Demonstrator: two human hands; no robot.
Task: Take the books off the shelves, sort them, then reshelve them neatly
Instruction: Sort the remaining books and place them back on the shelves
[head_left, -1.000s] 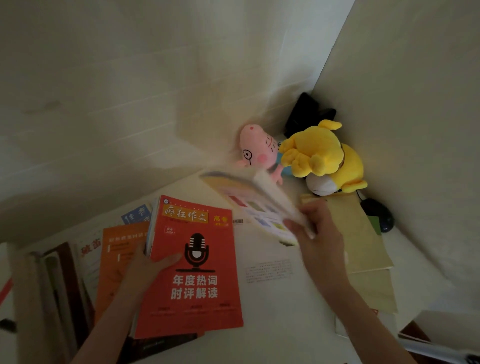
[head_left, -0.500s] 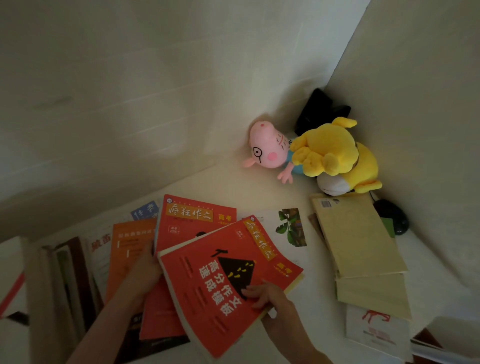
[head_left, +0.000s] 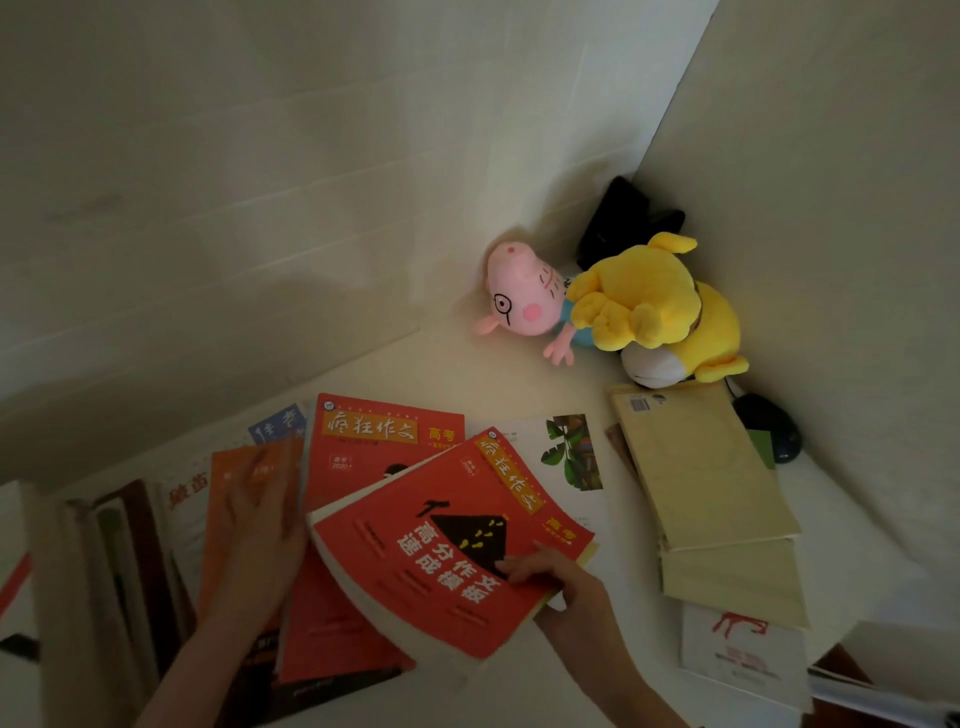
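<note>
1. The right hand (head_left: 566, 587) grips the near right corner of the tilted red book (head_left: 447, 551). Its thumb lies on the cover and its fingers are curled under the edge.
2. The tilted red book is thick, carries yellow and white characters around a black triangle, and is raised at an angle. It overlaps the second red book (head_left: 374, 447).
3. Left of the tilted red book, the left hand (head_left: 260, 525) lies flat with its fingers extended on the orange book (head_left: 234, 478), beside the second red book's edge. The hand is blurred and grips nothing.
4. Farther left of the tilted red book, a row of dark books (head_left: 119, 561) leans on edge.
5. Well to the right of the tilted red book, a white book with a red figure (head_left: 743, 649) lies under a stack of pale yellow books (head_left: 701, 467).
6. Just behind the tilted red book, a white book with a leaf picture (head_left: 566, 452) lies flat on the white surface (head_left: 467, 374). A blue-topped book (head_left: 278, 423) shows behind and to the left.
7. Right of the tilted red book and beyond the stack lies a dark mouse (head_left: 774, 426).
8. Farthest from the tilted red book, in the corner, a pink pig plush (head_left: 519, 296) lies beneath a yellow plush toy (head_left: 654, 301), with a black object (head_left: 623, 218) behind them.
</note>
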